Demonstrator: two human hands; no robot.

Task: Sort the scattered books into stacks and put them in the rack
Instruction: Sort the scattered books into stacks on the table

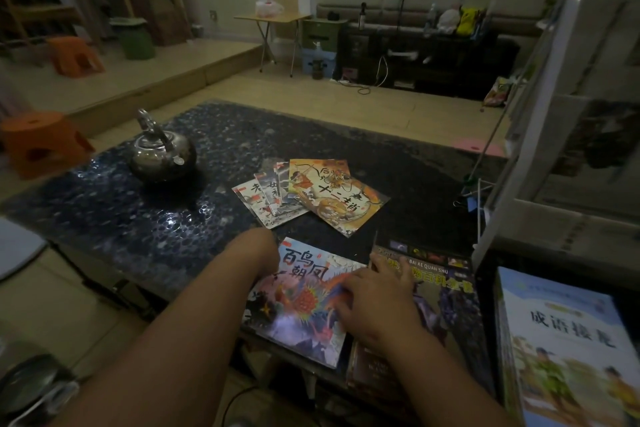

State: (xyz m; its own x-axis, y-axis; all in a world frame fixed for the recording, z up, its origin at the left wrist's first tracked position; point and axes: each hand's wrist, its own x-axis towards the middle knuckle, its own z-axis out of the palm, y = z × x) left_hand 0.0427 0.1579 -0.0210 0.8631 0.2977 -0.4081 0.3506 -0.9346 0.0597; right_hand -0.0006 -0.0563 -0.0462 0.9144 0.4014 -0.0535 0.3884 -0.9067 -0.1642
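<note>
The right grip [374,291] is lying spread across the phoenix picture book [298,308] and encyclopedia [450,291] at the near table [138,225] edge, likely steadying them for stacking, while the left grip [266,246], fingers hidden, is sitting at the book's far-left corner
</note>
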